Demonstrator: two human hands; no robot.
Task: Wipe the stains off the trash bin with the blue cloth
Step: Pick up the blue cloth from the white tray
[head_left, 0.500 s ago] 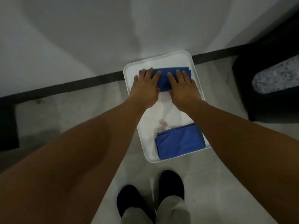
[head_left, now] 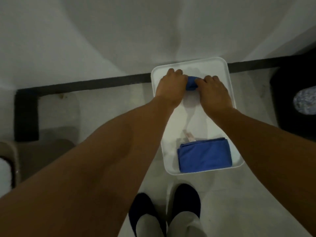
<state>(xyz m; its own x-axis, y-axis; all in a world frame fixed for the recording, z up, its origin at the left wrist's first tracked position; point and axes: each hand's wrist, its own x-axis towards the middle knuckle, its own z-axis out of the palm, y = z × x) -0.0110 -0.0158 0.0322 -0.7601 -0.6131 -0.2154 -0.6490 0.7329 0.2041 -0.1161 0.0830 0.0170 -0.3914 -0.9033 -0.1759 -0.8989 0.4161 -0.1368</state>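
Note:
A white rectangular trash bin lid (head_left: 229, 117) lies below me against the wall. At its far end a bunched blue cloth (head_left: 191, 83) shows between my two hands. My left hand (head_left: 171, 86) and my right hand (head_left: 215, 91) both have their fingers curled around it, hiding most of it. A second blue cloth (head_left: 204, 154), folded flat, rests on the near end of the lid, with a small white tag (head_left: 189, 136) just beyond it.
A dark baseboard (head_left: 102, 82) runs along the white wall. A black object with a speckled top (head_left: 306, 101) stands at the right. A grey container (head_left: 8, 161) sits at the left edge. My feet in dark slippers (head_left: 186, 200) stand just before the bin.
The far blue cloth lay spread flat under both open palms; now it is gathered into a small bundle and both hands have closed on it.

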